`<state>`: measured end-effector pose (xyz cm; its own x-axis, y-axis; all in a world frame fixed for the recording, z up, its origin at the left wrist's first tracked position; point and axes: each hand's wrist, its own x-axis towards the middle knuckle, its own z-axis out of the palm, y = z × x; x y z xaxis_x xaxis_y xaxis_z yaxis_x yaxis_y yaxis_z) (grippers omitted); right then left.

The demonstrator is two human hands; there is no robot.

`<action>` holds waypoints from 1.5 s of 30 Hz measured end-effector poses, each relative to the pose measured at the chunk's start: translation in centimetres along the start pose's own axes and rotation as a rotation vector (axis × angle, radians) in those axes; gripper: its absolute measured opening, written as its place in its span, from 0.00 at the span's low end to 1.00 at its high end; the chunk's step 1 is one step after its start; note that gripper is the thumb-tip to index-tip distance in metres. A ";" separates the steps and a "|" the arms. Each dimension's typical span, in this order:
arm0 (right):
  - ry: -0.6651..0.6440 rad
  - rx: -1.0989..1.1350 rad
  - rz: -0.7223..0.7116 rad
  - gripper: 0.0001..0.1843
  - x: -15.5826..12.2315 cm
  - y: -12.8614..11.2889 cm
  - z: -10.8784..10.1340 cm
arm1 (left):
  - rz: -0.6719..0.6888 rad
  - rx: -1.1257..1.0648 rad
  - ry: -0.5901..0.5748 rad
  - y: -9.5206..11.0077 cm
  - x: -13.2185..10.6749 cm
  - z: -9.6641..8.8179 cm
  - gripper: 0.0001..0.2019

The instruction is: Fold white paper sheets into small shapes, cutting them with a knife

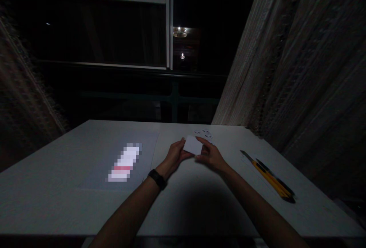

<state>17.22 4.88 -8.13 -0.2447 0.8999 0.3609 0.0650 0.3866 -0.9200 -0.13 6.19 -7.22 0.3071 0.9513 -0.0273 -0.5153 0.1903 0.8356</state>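
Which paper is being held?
The small white card, pinched by left hand and right hand; the tiny scraps and big grey sheet lie on the table.

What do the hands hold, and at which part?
A small white card: the left hand grips its left edge, the right hand its right edge.

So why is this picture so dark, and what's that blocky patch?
Head view: dim, black glass in the window; the small white card in the left hand and right hand is brightest; arms shadow the table; the blocky patch is pixelation; the curtain is blurred.
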 end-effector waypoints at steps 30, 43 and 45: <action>0.221 0.296 0.201 0.40 -0.1 0.7 1.6 | 0.186 0.267 0.113 -0.4 0.3 -0.2 0.14; -0.264 0.319 0.173 0.39 -0.3 -2.0 -1.7 | 0.047 0.224 0.102 0.8 0.2 -0.9 0.15; -0.324 0.189 0.179 0.38 -0.3 -1.5 -1.7 | 0.006 0.251 0.065 0.7 0.2 -0.9 0.15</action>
<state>18.87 4.38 -6.59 -0.5396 0.8278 0.1535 -0.0375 0.1584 -0.9867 -1.13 6.70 -7.10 0.2479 0.9675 -0.0501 -0.2994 0.1257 0.9458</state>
